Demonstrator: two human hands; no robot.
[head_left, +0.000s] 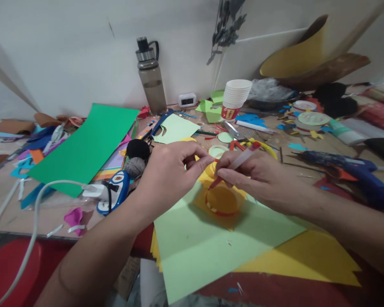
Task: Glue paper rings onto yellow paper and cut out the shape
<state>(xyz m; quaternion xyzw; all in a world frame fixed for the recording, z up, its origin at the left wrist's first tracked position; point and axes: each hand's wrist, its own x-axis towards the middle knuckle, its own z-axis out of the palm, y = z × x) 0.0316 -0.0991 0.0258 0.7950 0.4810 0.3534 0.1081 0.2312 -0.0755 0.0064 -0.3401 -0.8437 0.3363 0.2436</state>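
My right hand (249,175) holds a red-capped pen (241,162), its tip slanting down to the left. Below it lies an orange-yellow paper piece (235,224) bearing a round ring (222,213) with a red-and-yellow edge. My left hand (181,170) is closed in a pinch just left of the pen; a bit of red shows by its fingertips, but I cannot make out what it grips. Under the yellow piece is a light green sheet (192,256), resting on yellow sheets (307,260).
Stacked paper cups (237,98), a water bottle (152,81) and a small clock (187,100) stand at the back. Left are a green sheet (86,149), black yarn (138,149) and a power strip (118,187) with a white cable. A glue gun (342,164) lies right.
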